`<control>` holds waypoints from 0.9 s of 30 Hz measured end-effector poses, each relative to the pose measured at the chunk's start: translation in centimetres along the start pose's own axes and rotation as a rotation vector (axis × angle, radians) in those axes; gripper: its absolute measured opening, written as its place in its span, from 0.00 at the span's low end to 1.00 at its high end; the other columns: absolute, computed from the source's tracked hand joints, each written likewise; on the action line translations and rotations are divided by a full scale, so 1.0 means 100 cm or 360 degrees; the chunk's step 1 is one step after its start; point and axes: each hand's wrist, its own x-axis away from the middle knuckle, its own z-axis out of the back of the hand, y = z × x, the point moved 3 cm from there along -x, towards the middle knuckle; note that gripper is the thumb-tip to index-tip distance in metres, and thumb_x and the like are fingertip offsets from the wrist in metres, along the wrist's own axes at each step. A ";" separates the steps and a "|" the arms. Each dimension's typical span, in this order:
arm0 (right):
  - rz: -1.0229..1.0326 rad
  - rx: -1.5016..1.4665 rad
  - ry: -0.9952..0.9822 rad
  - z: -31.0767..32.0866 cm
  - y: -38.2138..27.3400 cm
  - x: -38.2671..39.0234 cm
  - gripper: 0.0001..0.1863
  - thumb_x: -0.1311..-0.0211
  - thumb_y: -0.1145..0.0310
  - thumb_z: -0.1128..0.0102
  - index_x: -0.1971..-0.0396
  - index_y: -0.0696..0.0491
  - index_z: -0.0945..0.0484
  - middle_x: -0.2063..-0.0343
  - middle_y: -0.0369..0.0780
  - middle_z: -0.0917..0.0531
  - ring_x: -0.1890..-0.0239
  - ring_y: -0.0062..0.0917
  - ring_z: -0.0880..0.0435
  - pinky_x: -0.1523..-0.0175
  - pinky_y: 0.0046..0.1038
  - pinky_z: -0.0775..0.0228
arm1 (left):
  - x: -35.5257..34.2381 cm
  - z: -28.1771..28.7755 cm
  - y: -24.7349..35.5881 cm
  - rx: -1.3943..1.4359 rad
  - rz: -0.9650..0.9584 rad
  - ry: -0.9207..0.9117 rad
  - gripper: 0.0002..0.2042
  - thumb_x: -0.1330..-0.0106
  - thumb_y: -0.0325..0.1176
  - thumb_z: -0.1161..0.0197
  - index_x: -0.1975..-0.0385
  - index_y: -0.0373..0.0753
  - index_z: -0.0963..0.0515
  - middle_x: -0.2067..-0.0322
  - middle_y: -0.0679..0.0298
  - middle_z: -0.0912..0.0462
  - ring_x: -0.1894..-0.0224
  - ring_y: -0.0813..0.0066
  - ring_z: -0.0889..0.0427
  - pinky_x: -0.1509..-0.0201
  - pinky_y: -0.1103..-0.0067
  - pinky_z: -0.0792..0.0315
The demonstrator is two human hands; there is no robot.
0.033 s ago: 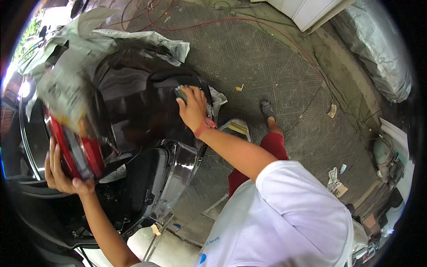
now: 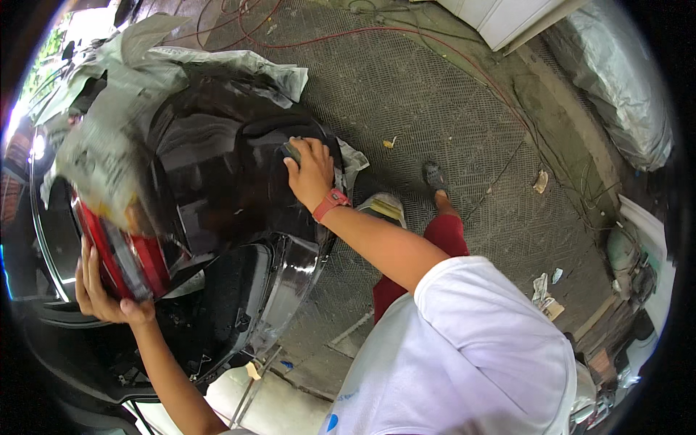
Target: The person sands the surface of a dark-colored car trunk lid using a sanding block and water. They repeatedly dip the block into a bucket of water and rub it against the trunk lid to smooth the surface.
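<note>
My right hand [image 2: 312, 174], with a red watch on its wrist, presses on the glossy dark car body panel [image 2: 210, 156] near its right edge. Its fingers are closed over a small dark grey pad [image 2: 291, 152], mostly hidden under them. At the left, my left hand [image 2: 109, 293] wraps round the outer lower end of the red and clear tail light [image 2: 125, 254], thumb at the bottom and fingers along the outer side. Crumpled masking paper [image 2: 109, 152] hangs over the car above the tail light.
The open rear of the car [image 2: 196, 326] lies below the panel. A bucket-like container [image 2: 384, 206] stands on the floor beside my legs. A red hose [image 2: 377, 30] crosses the floor at the back. A plastic-covered object [image 2: 616, 94] stands at the far right.
My right hand has shifted very slightly left and up on the panel with the pad, and the wrist has turned a little. My left hand stays on the tail light.
</note>
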 end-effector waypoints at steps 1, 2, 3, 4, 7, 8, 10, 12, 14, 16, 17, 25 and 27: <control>0.0001 0.0034 -0.0009 0.000 0.000 0.000 0.25 0.30 0.65 0.27 0.35 0.50 0.19 0.38 0.48 0.22 0.36 0.50 0.24 0.34 0.51 0.30 | 0.002 0.003 -0.001 -0.0069 -0.0003 -0.0052 0.39 0.21 0.61 0.58 0.39 0.27 0.17 0.39 0.39 0.11 0.39 0.47 0.11 0.26 0.61 0.26; 0.0008 -0.0008 -0.0070 0.004 0.000 0.011 0.25 0.30 0.66 0.27 0.35 0.50 0.19 0.37 0.48 0.23 0.36 0.50 0.24 0.34 0.51 0.30 | 0.007 0.006 -0.001 -0.0147 0.0017 -0.0102 0.39 0.21 0.60 0.58 0.37 0.27 0.17 0.38 0.39 0.12 0.38 0.46 0.11 0.26 0.60 0.27; 0.0023 -0.0051 -0.0141 0.009 -0.002 0.031 0.26 0.31 0.66 0.27 0.35 0.50 0.19 0.37 0.48 0.23 0.36 0.50 0.24 0.35 0.51 0.30 | 0.010 0.007 0.000 -0.0235 0.0048 -0.0152 0.38 0.21 0.60 0.58 0.36 0.28 0.18 0.36 0.39 0.13 0.38 0.45 0.12 0.26 0.60 0.27; 0.0038 -0.0094 -0.0210 0.016 -0.003 0.050 0.26 0.31 0.66 0.27 0.35 0.50 0.20 0.36 0.48 0.23 0.36 0.50 0.24 0.35 0.51 0.30 | 0.011 0.006 0.002 -0.0256 0.0084 -0.0190 0.38 0.20 0.60 0.58 0.35 0.28 0.19 0.36 0.39 0.13 0.37 0.45 0.13 0.26 0.60 0.28; 0.0257 -0.0063 -0.0436 0.034 0.012 0.093 0.27 0.32 0.67 0.26 0.34 0.49 0.20 0.36 0.49 0.23 0.37 0.50 0.24 0.35 0.51 0.30 | -0.001 0.008 0.013 -0.0297 0.0107 -0.0317 0.35 0.18 0.56 0.58 0.32 0.31 0.22 0.34 0.40 0.15 0.33 0.44 0.16 0.26 0.60 0.31; 0.0331 -0.0032 -0.0508 0.038 0.013 0.087 0.27 0.33 0.67 0.26 0.35 0.49 0.19 0.36 0.49 0.24 0.37 0.49 0.24 0.35 0.51 0.31 | -0.005 0.009 0.017 -0.0331 0.0102 -0.0340 0.34 0.18 0.55 0.58 0.31 0.31 0.22 0.33 0.40 0.15 0.33 0.44 0.16 0.26 0.59 0.31; 0.0474 0.0026 -0.0657 0.042 0.021 0.075 0.26 0.33 0.68 0.25 0.35 0.48 0.19 0.36 0.49 0.24 0.36 0.49 0.24 0.35 0.52 0.31 | -0.011 0.014 0.024 -0.0397 0.0096 -0.0398 0.33 0.18 0.54 0.57 0.31 0.31 0.23 0.31 0.41 0.16 0.32 0.44 0.16 0.26 0.59 0.31; 0.0400 0.0090 -0.0654 0.055 0.033 0.051 0.26 0.35 0.69 0.25 0.37 0.50 0.19 0.38 0.49 0.22 0.37 0.50 0.23 0.34 0.51 0.28 | -0.016 0.015 0.026 -0.0361 0.0103 -0.0458 0.29 0.18 0.48 0.52 0.29 0.32 0.23 0.30 0.40 0.18 0.30 0.41 0.18 0.22 0.58 0.33; 0.0223 0.0084 -0.0476 0.066 0.056 0.026 0.26 0.36 0.70 0.25 0.37 0.51 0.19 0.40 0.49 0.20 0.37 0.51 0.22 0.33 0.50 0.27 | -0.026 0.013 0.027 -0.0341 0.0091 -0.0537 0.28 0.18 0.43 0.50 0.26 0.33 0.25 0.27 0.44 0.20 0.27 0.44 0.21 0.19 0.58 0.36; 0.0215 -0.0003 -0.0494 0.094 0.082 0.008 0.26 0.36 0.70 0.25 0.37 0.52 0.19 0.43 0.49 0.18 0.38 0.52 0.20 0.32 0.48 0.26 | -0.030 0.024 0.037 -0.0675 0.0107 -0.0721 0.27 0.18 0.40 0.49 0.23 0.37 0.26 0.24 0.52 0.22 0.24 0.49 0.24 0.18 0.59 0.37; 0.0132 0.0036 -0.0547 0.115 0.084 0.008 0.26 0.35 0.69 0.24 0.38 0.53 0.19 0.43 0.49 0.17 0.38 0.52 0.19 0.32 0.47 0.26 | -0.019 0.030 0.042 -0.0771 0.0285 -0.0798 0.27 0.15 0.39 0.50 0.19 0.42 0.29 0.21 0.59 0.25 0.19 0.54 0.29 0.15 0.59 0.42; -0.0697 -0.0254 -0.0723 0.223 0.205 0.071 0.25 0.22 0.63 0.30 0.32 0.57 0.22 0.38 0.51 0.14 0.35 0.42 0.15 0.29 0.40 0.26 | 0.055 -0.088 0.242 -0.0231 0.1046 -0.0547 0.31 0.25 0.41 0.33 0.24 0.36 0.26 0.22 0.50 0.26 0.19 0.46 0.32 0.14 0.51 0.45; -0.0922 -0.0242 -0.0863 0.242 0.213 0.107 0.26 0.21 0.62 0.31 0.31 0.59 0.23 0.37 0.51 0.15 0.33 0.39 0.15 0.29 0.38 0.26 | 0.102 -0.126 0.280 -0.0121 0.1233 -0.0769 0.37 0.24 0.43 0.34 0.19 0.35 0.34 0.18 0.48 0.34 0.14 0.46 0.40 0.11 0.50 0.51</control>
